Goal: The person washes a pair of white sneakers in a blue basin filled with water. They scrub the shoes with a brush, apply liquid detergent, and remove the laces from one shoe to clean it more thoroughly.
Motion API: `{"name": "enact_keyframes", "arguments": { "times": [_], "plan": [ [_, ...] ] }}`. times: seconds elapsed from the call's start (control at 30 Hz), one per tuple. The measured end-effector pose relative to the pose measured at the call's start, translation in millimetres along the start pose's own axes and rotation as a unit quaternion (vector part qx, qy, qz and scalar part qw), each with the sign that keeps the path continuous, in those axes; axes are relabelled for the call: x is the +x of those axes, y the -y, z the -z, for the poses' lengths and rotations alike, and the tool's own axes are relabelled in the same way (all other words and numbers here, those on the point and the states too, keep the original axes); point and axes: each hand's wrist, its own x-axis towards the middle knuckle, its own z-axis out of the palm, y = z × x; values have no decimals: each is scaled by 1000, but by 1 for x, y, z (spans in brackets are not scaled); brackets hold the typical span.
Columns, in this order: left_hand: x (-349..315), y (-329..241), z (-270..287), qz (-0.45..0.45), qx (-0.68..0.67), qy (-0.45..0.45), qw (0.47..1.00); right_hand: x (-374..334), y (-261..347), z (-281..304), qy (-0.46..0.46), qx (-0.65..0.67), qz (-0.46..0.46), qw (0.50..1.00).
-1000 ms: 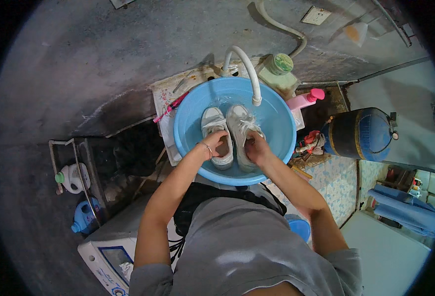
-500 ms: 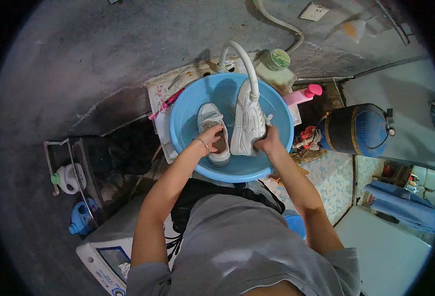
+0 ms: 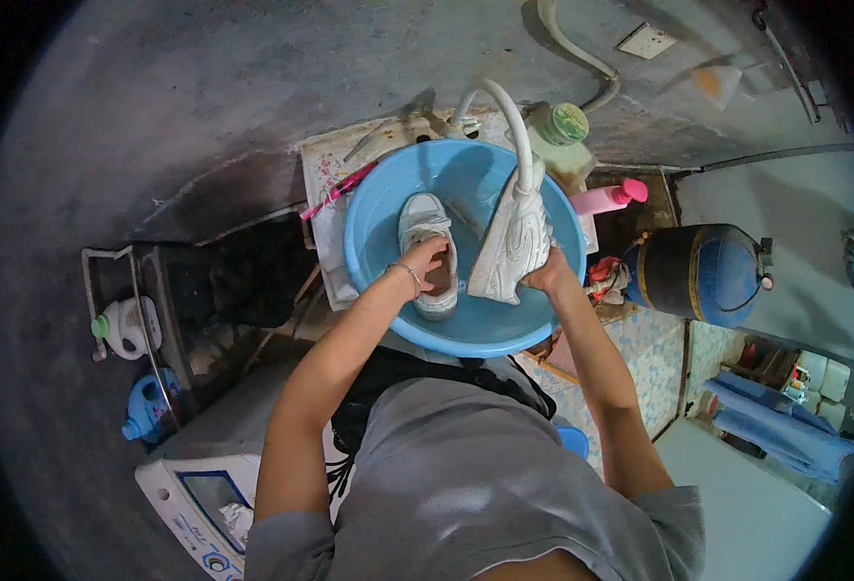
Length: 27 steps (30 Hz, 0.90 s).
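Two white sneakers are in a round light-blue basin [image 3: 369,276]. The left sneaker [image 3: 425,215] lies sole down, with my left hand [image 3: 425,263] gripping its side and fingers curled into the opening. My right hand [image 3: 547,273] grasps the right sneaker [image 3: 516,242] at its opening and holds it tilted on its side, part of its sole edge facing the left one. A white curved faucet [image 3: 516,126] arches over the right sneaker, its spout end by the toe. My right fingers are partly hidden by the shoe.
Behind the basin a pink brush [image 3: 338,191] lies at the left. A green-lidded jar [image 3: 564,124] and a pink pump bottle [image 3: 609,198] stand at the right. Farther right is a blue-and-black barrel [image 3: 708,274]; a white washing machine [image 3: 180,518] is at lower left.
My right hand has tipped the right sneaker further onto its side and moved it slightly right. The left hand stays on the left sneaker. The whole view has shifted a little.
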Motion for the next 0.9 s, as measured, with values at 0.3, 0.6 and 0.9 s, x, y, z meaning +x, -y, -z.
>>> {"name": "enact_keyframes", "arguments": {
  "times": [0.3, 0.6, 0.9],
  "plan": [
    [-17, -8, -6, -4, 7, -14, 1000, 20, -17, -9, -17, -16, -14, 1000],
    [-48, -5, 0, -55, -63, -17, 996, 72, -13, 13, -94, -53, 87, 990],
    [-104, 4, 2, -207, -59, 7, 976, 56, -49, -13, -91, -161, 172, 968]
  ]
}}
